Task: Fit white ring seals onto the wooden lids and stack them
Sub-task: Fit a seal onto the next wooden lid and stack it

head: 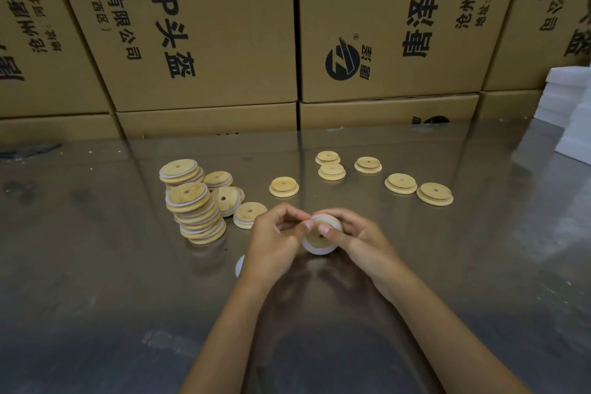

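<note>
Cardboard boxes point(204, 25): walled behind, no hazard.
Steel table point(96, 265): slick; dropped parts likely to roll.
Leaning stack of sealed lids point(195, 211): tilted, prone to topple if nudged.
Bare lids point(401, 183): scattered right, awaiting seals.
Lid in hand point(321, 238): gripped by right hand point(358, 233); white ring point(324, 219) half seated, pinched by left hand point(276, 233); risk of popping off or seating twisted.

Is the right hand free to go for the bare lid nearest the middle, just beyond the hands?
Probably not yet. The right hand and left hand both hold the lid being fitted with its white ring seal. The path to the bare lid looks open, though.
</note>
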### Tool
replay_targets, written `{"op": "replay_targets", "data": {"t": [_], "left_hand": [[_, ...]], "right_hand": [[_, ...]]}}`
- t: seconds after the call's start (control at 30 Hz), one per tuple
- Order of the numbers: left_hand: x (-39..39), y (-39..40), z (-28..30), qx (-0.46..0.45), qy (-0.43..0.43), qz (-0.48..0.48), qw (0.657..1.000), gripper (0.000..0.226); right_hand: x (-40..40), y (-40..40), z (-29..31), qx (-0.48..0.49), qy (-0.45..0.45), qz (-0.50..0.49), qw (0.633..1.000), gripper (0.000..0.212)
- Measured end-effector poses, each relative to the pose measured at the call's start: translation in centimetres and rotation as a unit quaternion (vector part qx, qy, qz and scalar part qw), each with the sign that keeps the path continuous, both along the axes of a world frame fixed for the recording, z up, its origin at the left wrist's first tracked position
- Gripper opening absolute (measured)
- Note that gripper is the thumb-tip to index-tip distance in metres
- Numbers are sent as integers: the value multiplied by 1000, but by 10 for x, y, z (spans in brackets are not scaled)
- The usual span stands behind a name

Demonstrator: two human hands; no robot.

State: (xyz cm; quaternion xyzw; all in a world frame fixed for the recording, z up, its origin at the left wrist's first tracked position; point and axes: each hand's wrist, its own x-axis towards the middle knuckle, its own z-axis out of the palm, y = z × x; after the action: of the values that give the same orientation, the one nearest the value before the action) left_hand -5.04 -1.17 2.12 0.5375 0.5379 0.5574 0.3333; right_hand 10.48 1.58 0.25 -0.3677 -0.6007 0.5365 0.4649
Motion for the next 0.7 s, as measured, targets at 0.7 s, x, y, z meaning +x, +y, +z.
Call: {"op": "replay_targets", "data": {"t": [0.7], "left_hand": [[-3,2,2,-107,-133,-29,985,13]], "right_hand": [[11,-2,3,-46,52,33,997,25]]}}
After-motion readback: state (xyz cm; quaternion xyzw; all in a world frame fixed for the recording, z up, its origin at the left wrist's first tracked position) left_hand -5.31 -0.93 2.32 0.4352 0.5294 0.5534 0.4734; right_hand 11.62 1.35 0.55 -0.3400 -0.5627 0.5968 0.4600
